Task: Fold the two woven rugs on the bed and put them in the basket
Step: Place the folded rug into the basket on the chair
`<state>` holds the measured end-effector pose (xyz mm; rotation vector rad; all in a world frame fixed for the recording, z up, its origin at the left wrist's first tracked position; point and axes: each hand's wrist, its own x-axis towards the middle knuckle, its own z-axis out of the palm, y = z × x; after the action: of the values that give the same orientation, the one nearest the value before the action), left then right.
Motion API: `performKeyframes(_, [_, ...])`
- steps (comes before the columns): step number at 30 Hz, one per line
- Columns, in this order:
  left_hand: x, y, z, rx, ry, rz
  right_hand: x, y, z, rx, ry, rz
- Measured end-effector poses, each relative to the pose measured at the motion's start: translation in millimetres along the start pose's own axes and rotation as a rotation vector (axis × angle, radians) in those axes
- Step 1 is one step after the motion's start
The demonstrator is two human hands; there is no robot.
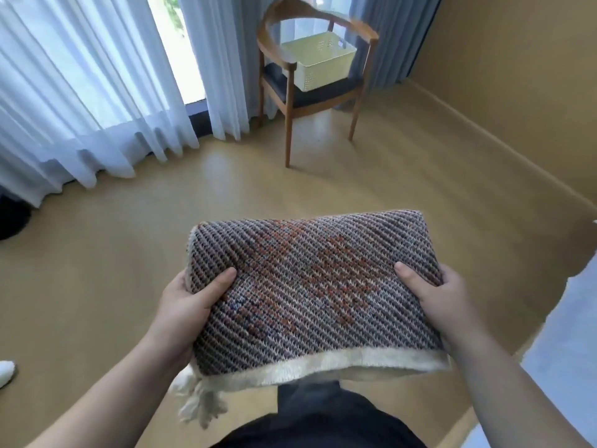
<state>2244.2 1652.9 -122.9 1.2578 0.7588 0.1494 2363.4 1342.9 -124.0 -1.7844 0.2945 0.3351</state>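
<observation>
1. Two thumbs lie flat on top of the folded rug, one per hand; the remaining fingers are curled out of sight beneath it.
2. The left hand grips the rug's left edge, and the right hand grips its right edge.
3. One rug is in view, folded into a thick bundle and held in the air above the floor, in front of the person's dark clothing.
4. The weave is grey-brown with orange patches; a cream fringe runs along the near edge, and a cluster of cream tassels hangs from the near-left corner.
5. One pale yellow basket sits on the dark seat of one wooden chair, well apart from the rug.
6. Sheer white curtains hang at the left, by the window.
</observation>
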Motion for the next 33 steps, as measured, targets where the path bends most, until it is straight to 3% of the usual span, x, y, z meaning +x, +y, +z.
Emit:
performKeyframes(10, [268, 135, 161, 0.030, -0.002, 0.011, 294, -157, 15, -0.048, 0.050, -0.018])
performKeyframes(19, [552, 208, 294, -0.013, -0.049, -0.008, 582, -280, 57, -0.146, 0.123, -0.090])
performKeyframes(25, [700, 287, 388, 0.012, 0.006, -0.017, 766, -371, 67, -0.161, 0.042, -0.088])
performKeyframes(33, [879, 323, 504, 0.008, 0.256, -0.049, 1046, -432, 103, -0.232, -0.197, -0.160])
